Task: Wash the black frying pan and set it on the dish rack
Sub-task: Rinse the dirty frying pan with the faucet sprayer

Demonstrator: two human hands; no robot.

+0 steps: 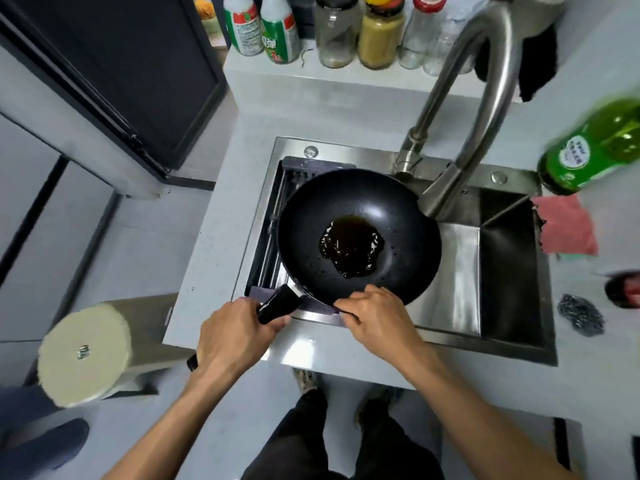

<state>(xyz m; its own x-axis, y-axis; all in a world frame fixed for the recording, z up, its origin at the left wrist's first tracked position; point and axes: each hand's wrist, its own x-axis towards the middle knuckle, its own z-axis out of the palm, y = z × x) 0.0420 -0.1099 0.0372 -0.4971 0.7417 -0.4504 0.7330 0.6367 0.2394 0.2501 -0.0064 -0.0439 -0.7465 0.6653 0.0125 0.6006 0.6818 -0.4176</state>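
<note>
While left hand (pixel 235 332) holds its handle, black frying pan (pixel 360 233) overhangs sink (pixel 512 271).

One frying pan (pixel 360 237), two hands, one faucet (pixel 464 133), one green bottle (pixel 595 150), one pink cloth (pixel 568 226), one steel scourer (pixel 580 315)

Black frying pan (pixel 360 237) with dark brown residue (pixel 351 247), steel-grey sink (pixel 460 296), pink cloth (pixel 568 225), green bottle (pixel 595 150)

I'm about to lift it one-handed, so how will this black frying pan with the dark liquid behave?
The black frying pan looks rigid and probably front-heavy, since the left hand holds only the handle. The dark liquid would likely slosh or spill if tilted. The right hand at the rim probably helps steady it.
</note>
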